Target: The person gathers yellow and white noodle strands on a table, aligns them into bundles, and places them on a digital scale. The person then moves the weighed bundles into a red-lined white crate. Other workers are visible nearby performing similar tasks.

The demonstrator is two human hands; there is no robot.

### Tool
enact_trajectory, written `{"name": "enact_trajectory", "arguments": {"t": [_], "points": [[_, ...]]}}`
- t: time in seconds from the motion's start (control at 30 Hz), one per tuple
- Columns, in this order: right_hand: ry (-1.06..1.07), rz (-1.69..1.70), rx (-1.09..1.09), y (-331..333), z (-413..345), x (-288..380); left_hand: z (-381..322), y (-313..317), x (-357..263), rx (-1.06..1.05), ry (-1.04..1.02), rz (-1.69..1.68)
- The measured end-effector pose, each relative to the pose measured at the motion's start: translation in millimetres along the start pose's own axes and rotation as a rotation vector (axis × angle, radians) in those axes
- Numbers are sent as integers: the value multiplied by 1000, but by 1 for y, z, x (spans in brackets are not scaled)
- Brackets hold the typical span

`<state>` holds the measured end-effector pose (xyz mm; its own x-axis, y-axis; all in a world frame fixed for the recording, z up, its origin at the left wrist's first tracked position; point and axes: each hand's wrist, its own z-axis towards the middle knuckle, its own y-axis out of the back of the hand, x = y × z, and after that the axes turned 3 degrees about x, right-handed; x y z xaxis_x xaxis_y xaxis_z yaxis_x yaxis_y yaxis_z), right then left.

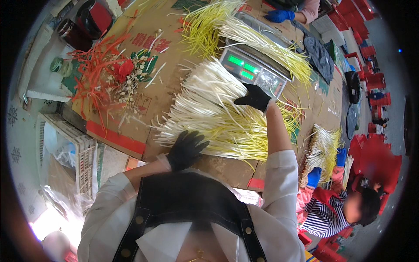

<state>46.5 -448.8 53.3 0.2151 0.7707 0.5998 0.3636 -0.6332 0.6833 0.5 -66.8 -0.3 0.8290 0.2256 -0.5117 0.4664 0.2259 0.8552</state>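
Note:
A broad heap of blanched yellow chives [209,111], white at one end and yellow at the other, lies on the cardboard-covered table in front of me. My left hand [186,150], in a black glove, rests at the heap's near left edge with its fingers spread. At the heap's far right side is my right hand [253,97], also black-gloved, touching the stalks with thumb and forefinger apart. Whether its other fingers curl around any stalks is hidden. Just beyond, a digital scale [237,54] with lit green displays bears a separate chive bundle [262,46].
More chives [204,28] lie beyond the scale. Red plastic strips [95,68] and pale scraps litter the left side. A plastic crate [86,163] stands below left. Blue-gloved co-workers' hands are at far right [314,177] and beyond the scale [280,15].

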Motion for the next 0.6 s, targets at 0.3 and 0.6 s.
{"name": "enact_trajectory", "arguments": {"t": [0.3, 0.6], "points": [[195, 94, -177, -30, 3, 3, 33, 34, 34, -431, 197, 42], [25, 136, -179, -38, -15, 16, 1, 27, 53, -205, 300, 22]]}}
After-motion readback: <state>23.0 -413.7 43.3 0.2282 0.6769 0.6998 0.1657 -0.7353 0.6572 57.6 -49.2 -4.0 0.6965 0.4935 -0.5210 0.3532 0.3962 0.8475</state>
